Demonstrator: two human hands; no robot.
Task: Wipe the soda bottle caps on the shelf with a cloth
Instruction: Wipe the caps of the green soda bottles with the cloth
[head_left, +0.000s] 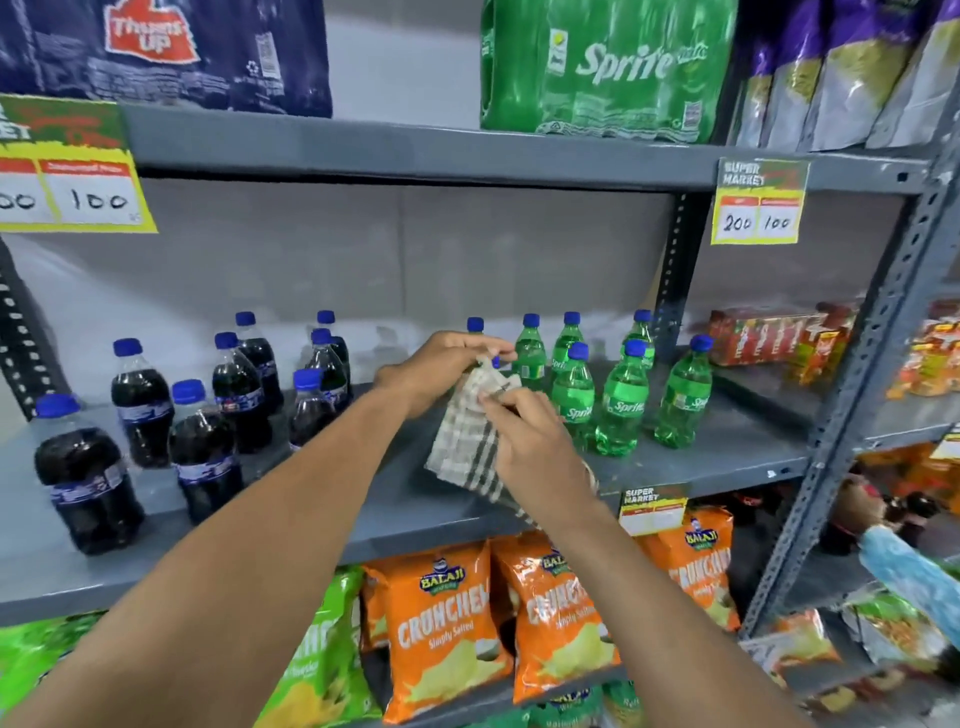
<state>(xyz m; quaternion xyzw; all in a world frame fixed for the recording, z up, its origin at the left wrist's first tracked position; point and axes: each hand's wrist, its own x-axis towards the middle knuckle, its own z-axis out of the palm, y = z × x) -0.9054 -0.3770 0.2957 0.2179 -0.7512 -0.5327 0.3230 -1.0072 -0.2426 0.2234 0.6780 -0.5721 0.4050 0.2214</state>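
Meanwhile I noted both hands, left (441, 364) and right (524, 431), pinching the checked grey-and-white cloth (467, 441) over a blue-capped green bottle's cap (496, 361).

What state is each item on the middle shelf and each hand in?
Checked grey-and-white cloth: held by both hands, hanging.
Left hand: gripping cloth top.
Right hand: fingers pinching cloth.
Dark cola bottles: upright, blue caps on.
Green Sprite bottles: upright, capped.
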